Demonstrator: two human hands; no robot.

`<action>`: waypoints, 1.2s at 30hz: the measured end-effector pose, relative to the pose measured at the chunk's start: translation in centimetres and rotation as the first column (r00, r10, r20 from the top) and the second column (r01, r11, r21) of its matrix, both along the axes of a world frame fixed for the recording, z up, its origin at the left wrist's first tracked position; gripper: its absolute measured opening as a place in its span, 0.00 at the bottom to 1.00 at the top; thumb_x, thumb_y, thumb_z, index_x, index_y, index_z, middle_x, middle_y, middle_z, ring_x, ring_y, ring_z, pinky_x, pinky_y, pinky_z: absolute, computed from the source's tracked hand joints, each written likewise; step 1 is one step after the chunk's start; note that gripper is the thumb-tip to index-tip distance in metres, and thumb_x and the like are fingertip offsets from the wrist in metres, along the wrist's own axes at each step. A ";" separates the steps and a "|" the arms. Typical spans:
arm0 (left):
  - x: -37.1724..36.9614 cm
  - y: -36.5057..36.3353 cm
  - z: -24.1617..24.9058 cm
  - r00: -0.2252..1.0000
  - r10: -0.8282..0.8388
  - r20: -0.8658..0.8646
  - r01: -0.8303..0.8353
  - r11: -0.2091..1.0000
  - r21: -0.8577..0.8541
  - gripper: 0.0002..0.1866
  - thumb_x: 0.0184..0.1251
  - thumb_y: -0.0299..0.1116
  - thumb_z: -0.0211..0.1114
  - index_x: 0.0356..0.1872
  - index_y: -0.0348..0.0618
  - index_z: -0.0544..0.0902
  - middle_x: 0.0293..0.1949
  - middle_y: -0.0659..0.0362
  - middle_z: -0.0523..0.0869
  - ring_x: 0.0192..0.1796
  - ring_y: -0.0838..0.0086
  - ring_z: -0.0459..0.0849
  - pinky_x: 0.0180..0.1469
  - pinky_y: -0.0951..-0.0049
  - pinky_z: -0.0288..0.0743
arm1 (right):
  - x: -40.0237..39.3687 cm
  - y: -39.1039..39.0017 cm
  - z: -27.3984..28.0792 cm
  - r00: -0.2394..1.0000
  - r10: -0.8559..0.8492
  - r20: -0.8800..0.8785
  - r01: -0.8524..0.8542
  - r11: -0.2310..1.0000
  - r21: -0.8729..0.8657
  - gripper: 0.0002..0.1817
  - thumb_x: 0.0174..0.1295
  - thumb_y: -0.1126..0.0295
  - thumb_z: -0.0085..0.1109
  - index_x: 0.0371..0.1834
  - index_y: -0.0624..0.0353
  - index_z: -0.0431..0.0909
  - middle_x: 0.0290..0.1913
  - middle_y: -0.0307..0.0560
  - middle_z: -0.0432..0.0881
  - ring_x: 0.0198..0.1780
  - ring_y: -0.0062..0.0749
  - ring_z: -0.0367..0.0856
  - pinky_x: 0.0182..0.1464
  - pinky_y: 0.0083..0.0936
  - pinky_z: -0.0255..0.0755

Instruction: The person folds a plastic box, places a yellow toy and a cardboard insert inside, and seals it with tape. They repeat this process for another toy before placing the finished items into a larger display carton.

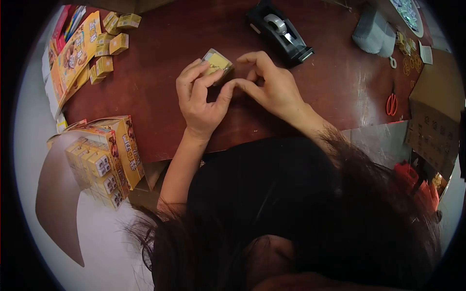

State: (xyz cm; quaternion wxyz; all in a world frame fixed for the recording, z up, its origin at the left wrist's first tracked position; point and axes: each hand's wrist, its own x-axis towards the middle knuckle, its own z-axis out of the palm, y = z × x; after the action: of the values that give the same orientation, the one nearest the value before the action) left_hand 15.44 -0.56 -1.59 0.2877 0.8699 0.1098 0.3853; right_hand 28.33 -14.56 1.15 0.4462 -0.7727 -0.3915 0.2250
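Note:
Near the middle of the dark red table [155, 63], a small clear box with yellow contents [218, 62] is held in my left hand [201, 99], whose fingers lie over its left side and lower edge. My right hand [274, 89] is at the right of the box, fingers bent. Its thumb meets my left thumb just below the box, and its index finger is curled near the box's right side. Whether anything small is between the right fingers cannot be made out.
A black tape dispenser [281, 31] stands beyond my right hand. Small yellow boxes [119, 43] and an orange package [77, 53] lie at the upper left. An open carton of small boxes [128, 150] is lower left. Red-handled scissors [391, 104] and rubber bands [412, 64] lie right.

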 end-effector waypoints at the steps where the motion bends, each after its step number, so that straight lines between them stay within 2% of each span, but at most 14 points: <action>1: 0.2 0.1 -0.6 0.999 0.032 0.006 -0.033 0.999 0.032 0.12 0.58 0.26 0.78 0.41 0.42 0.85 0.54 0.54 0.77 0.60 0.57 0.79 0.60 0.62 0.81 | -0.1 -1.0 0.3 0.997 -0.033 0.076 0.025 0.994 0.103 0.22 0.63 0.64 0.72 0.57 0.57 0.75 0.30 0.39 0.84 0.29 0.27 0.82 0.31 0.25 0.75; 2: 0.2 0.3 -1.2 0.998 0.064 0.012 -0.064 0.996 0.061 0.11 0.59 0.27 0.78 0.39 0.42 0.84 0.54 0.55 0.77 0.60 0.57 0.79 0.59 0.63 0.81 | 0.1 -2.0 0.9 0.984 -0.173 0.052 0.155 0.958 0.242 0.17 0.63 0.64 0.72 0.52 0.56 0.79 0.33 0.40 0.83 0.34 0.30 0.83 0.35 0.26 0.76; 4: 0.2 0.3 -1.5 0.998 0.056 0.003 -0.056 0.996 0.065 0.11 0.59 0.25 0.77 0.40 0.43 0.83 0.56 0.53 0.75 0.60 0.58 0.79 0.59 0.64 0.81 | 3.3 -4.4 0.2 0.874 -0.391 0.289 0.295 0.899 0.325 0.18 0.63 0.64 0.72 0.52 0.56 0.80 0.39 0.42 0.83 0.43 0.34 0.82 0.42 0.25 0.76; 6: 0.1 0.2 -1.7 0.996 0.082 -0.034 -0.079 0.993 0.085 0.18 0.63 0.23 0.74 0.53 0.39 0.78 0.61 0.52 0.71 0.64 0.59 0.77 0.62 0.65 0.78 | 6.0 -6.4 -0.3 0.863 -0.439 0.249 0.385 0.892 0.237 0.18 0.64 0.59 0.71 0.52 0.56 0.81 0.46 0.45 0.81 0.48 0.36 0.78 0.48 0.27 0.74; 9: 0.8 0.6 -2.3 0.996 0.048 0.081 -0.051 0.998 0.035 0.27 0.65 0.22 0.72 0.62 0.40 0.70 0.63 0.51 0.68 0.66 0.62 0.75 0.63 0.66 0.78 | 8.3 -6.9 -2.6 0.957 -0.277 -0.081 0.283 0.957 0.065 0.21 0.69 0.50 0.64 0.50 0.58 0.84 0.51 0.48 0.79 0.51 0.32 0.76 0.53 0.28 0.72; 13: 0.7 0.9 -2.4 0.997 0.070 0.043 -0.066 0.994 -0.087 0.31 0.62 0.23 0.73 0.63 0.40 0.68 0.63 0.49 0.69 0.63 0.60 0.77 0.60 0.65 0.80 | 9.1 -6.4 -2.4 0.942 -0.144 -0.304 0.167 0.985 0.051 0.17 0.69 0.55 0.66 0.46 0.59 0.85 0.56 0.48 0.77 0.54 0.29 0.76 0.54 0.25 0.72; 16: 0.4 0.8 -1.3 0.999 0.048 -0.007 -0.048 0.960 -0.274 0.29 0.67 0.22 0.70 0.66 0.38 0.65 0.63 0.51 0.71 0.62 0.68 0.78 0.63 0.67 0.79 | 8.4 -6.9 -1.9 0.847 -0.172 -0.503 0.285 0.945 0.157 0.12 0.67 0.60 0.68 0.42 0.58 0.86 0.62 0.47 0.75 0.53 0.26 0.76 0.55 0.24 0.72; 18: 0.2 0.1 0.3 0.995 0.098 0.010 -0.075 0.817 -0.572 0.27 0.70 0.23 0.68 0.66 0.38 0.66 0.60 0.52 0.75 0.59 0.69 0.80 0.61 0.69 0.79 | 7.8 -7.8 -1.8 0.800 -0.115 -0.589 0.312 0.918 0.244 0.07 0.66 0.66 0.69 0.39 0.58 0.85 0.67 0.48 0.72 0.52 0.24 0.77 0.55 0.24 0.72; 22: 0.8 0.7 1.4 0.993 0.118 0.027 -0.081 0.812 -0.578 0.23 0.74 0.25 0.65 0.65 0.38 0.67 0.58 0.52 0.77 0.58 0.70 0.82 0.57 0.69 0.83 | 6.4 -8.3 -4.1 0.870 -0.221 -0.441 0.362 0.893 0.266 0.06 0.66 0.69 0.67 0.36 0.60 0.84 0.65 0.48 0.73 0.50 0.23 0.79 0.53 0.25 0.74; 24: 1.4 0.1 2.4 0.988 0.116 0.100 0.020 0.548 -0.836 0.23 0.73 0.29 0.67 0.64 0.41 0.68 0.56 0.56 0.77 0.56 0.73 0.81 0.53 0.72 0.84 | 6.2 -8.2 -5.2 0.933 -0.353 -0.065 0.358 0.908 0.217 0.05 0.66 0.73 0.66 0.36 0.63 0.82 0.62 0.48 0.76 0.48 0.22 0.81 0.48 0.21 0.75; 28: 1.9 -0.2 3.4 0.986 0.116 0.118 0.065 0.387 -0.920 0.21 0.74 0.31 0.66 0.62 0.42 0.69 0.56 0.55 0.78 0.56 0.74 0.81 0.50 0.71 0.88 | 4.4 -7.7 -2.5 0.875 -0.485 0.001 0.461 0.831 0.311 0.03 0.67 0.79 0.64 0.41 0.64 0.83 0.53 0.45 0.83 0.44 0.20 0.82 0.42 0.16 0.76; 31: 1.8 -0.5 3.8 0.991 0.091 0.101 0.067 0.325 -0.943 0.21 0.74 0.31 0.66 0.62 0.42 0.69 0.56 0.55 0.78 0.56 0.74 0.82 0.50 0.71 0.88 | 3.1 -7.1 0.8 0.932 -0.246 -0.265 0.321 0.900 0.295 0.09 0.69 0.79 0.62 0.50 0.63 0.84 0.46 0.41 0.84 0.43 0.17 0.81 0.44 0.17 0.77; 32: 1.8 -0.6 3.8 0.991 0.083 0.102 0.071 0.315 -0.947 0.21 0.74 0.31 0.66 0.62 0.42 0.69 0.56 0.55 0.78 0.56 0.74 0.82 0.50 0.70 0.88 | 2.3 -5.9 1.7 0.943 -0.134 -0.306 0.242 0.905 0.350 0.17 0.70 0.78 0.61 0.62 0.61 0.80 0.41 0.37 0.84 0.43 0.15 0.81 0.48 0.17 0.77; 36: 1.8 -1.5 4.3 0.991 0.089 0.102 0.068 0.326 -0.943 0.21 0.74 0.31 0.66 0.62 0.42 0.69 0.56 0.55 0.78 0.55 0.74 0.82 0.50 0.70 0.88 | 1.3 -2.8 2.4 0.887 0.158 -0.435 0.008 0.934 0.357 0.26 0.72 0.77 0.60 0.72 0.64 0.68 0.41 0.39 0.84 0.45 0.19 0.82 0.50 0.18 0.76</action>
State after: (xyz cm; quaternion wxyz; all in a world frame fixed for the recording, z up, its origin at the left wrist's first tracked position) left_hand 17.20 -2.02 2.73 0.7434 0.5120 0.2990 0.3094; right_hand 29.65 -17.32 3.51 0.6462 -0.5905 -0.3392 0.3445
